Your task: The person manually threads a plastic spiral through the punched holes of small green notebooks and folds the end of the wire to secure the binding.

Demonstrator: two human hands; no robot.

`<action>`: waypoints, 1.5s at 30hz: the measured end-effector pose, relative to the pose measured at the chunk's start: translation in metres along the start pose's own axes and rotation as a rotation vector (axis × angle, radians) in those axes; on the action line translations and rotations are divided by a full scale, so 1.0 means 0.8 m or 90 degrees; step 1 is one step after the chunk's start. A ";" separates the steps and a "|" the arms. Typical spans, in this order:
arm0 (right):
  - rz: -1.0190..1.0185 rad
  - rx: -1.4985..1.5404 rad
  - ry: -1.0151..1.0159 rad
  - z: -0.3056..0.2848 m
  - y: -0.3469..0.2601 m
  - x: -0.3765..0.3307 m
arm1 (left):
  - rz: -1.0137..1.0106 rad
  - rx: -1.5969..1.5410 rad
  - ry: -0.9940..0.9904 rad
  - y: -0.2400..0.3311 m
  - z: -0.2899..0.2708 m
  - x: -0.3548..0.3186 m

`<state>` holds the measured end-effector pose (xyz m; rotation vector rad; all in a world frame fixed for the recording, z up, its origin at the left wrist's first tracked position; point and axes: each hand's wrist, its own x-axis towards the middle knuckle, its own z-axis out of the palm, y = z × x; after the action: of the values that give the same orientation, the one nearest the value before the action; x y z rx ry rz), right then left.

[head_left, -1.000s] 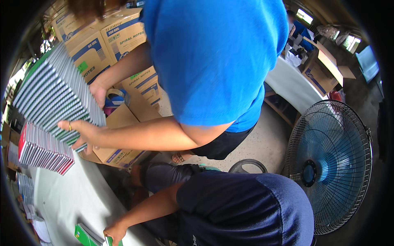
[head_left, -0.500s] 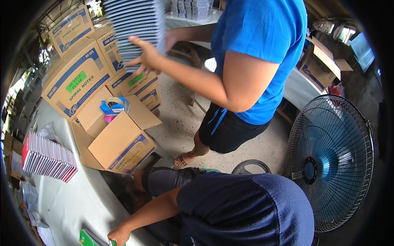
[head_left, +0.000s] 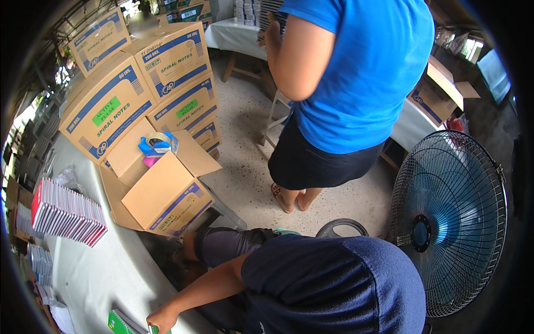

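My right arm, in a dark navy short sleeve, reaches over the pale-covered table on the left. At the lower edge my right hand [head_left: 161, 320] is closed on a green spiral notebook [head_left: 152, 329], mostly cut off by the frame. Beside it on the table lies another green notebook [head_left: 123, 323]. My left hand is out of view. Farther along the table stands a leaning stack of red-covered notebooks [head_left: 69, 214]. An open carton [head_left: 167, 195] sits past it, with a blue tape dispenser [head_left: 157, 146] in its opening.
Closed cartons [head_left: 105, 111] are piled behind the open one. A co-worker in a blue shirt [head_left: 361, 72] stands ahead, back turned, holding a dark notebook stack [head_left: 272, 19] near a far table [head_left: 231, 34]. A large fan [head_left: 445, 228] stands at right. Another carton [head_left: 434, 100] lies open beyond.
The co-worker has carried the notebook stack from in front of the cartons toward the far table, turning away and uncovering the carton pile. My right hand has barely moved.
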<state>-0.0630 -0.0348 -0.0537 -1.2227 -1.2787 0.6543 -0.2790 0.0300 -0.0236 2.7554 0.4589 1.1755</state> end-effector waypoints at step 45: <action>0.065 0.222 -0.344 0.047 -0.110 -0.042 | -0.685 0.663 -0.118 -0.003 -0.216 -0.138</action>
<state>-0.1281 -0.0794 0.0104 -0.8495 -1.4637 1.2861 -0.4757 -0.0058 0.0199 2.3142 2.6205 0.3832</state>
